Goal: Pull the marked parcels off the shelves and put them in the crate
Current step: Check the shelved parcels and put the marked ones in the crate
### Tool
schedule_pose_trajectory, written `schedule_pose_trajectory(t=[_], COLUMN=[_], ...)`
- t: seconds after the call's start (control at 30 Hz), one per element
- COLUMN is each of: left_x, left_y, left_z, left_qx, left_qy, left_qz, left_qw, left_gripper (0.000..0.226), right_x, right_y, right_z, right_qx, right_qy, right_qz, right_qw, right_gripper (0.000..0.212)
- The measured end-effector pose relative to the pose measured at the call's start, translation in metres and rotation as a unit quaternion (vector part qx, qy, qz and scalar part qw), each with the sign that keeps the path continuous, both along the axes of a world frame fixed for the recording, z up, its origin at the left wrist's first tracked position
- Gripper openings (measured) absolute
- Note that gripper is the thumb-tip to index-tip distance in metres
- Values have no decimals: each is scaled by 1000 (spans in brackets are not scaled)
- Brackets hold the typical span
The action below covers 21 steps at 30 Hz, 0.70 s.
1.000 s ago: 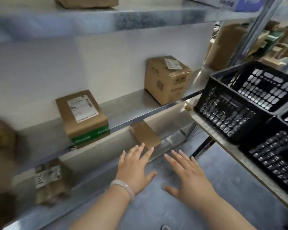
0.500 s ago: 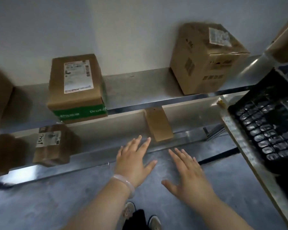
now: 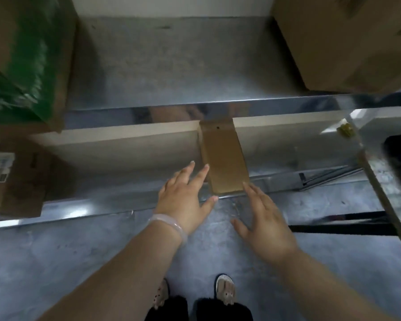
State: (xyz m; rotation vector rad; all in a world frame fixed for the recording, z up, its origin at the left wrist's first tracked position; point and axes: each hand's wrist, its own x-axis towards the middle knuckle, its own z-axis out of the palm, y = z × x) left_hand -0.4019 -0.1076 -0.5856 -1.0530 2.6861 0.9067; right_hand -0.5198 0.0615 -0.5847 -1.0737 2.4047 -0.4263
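Head-worn, close in, tilted steeply down over the shiny grey metal shelf (image 3: 171, 66) at 12 o'clock, beige patterned slippers (image 3: 225, 289) at 6.

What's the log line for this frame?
step: pre-grasp | left hand: open, left of flat brown parcel | right hand: open, at its near right corner | parcel: on lower shelf, not gripped

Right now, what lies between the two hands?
Head view: the near end of the flat brown parcel lies between the fingers of the left hand and right hand; nearer the wrists, only grey floor.
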Motion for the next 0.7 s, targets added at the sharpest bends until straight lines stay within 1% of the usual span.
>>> schedule_pose_trajectory(t=[0.1, 0.13, 0.23, 0.27, 0.37, 0.47, 0.5, 0.53, 0.6, 0.63, 0.7], left_x=[-11, -14, -31, -38, -58, -73, -78, -82, -88, -89, -86], left_y=[0, 1, 5, 5, 5, -1, -4, -6, -5, -3, 0], left_z=[-40, -52, -81, -89, -109, -127, -131, -135, -140, -142, -141], left_qx=[29, 43, 80, 90, 104, 122, 138, 164, 218, 231, 237], left_qy=[-41, -43, -20, -13, 5, 67, 80, 91, 110, 116, 134], left_qz=[19, 30, 55, 65, 84, 142, 163, 178, 203, 217, 248], left_qw=[999, 998, 995, 994, 991, 980, 974, 966, 948, 941, 930], left_gripper=[75, 75, 76, 77, 80, 80, 78, 75, 68, 67, 75], right_x=[-36, -46, -76, -85, -111, -129, -130, -128, -117, -110, -95], right_y=[-12, -17, -31, -35, -47, -63, -67, -69, -66, -64, -57], right_z=[-41, -52, -79, -88, -115, -133, -138, -140, -141, -140, -136], right_qx=[55, 48, -39, -54, -42, -70, -78, -83, -100, -121, -173], right_qy=[-36, -53, -75, -84, -143, -241, -262, -269, -232, -211, -208], right_qz=[1, -15, -87, -110, -162, -219, -218, -201, -152, -139, -126], right_qw=[998, 997, 993, 989, 976, 943, 937, 938, 956, 960, 954], right_gripper=[83, 81, 64, 65, 74, 71, 67, 60, 40, 34, 27])
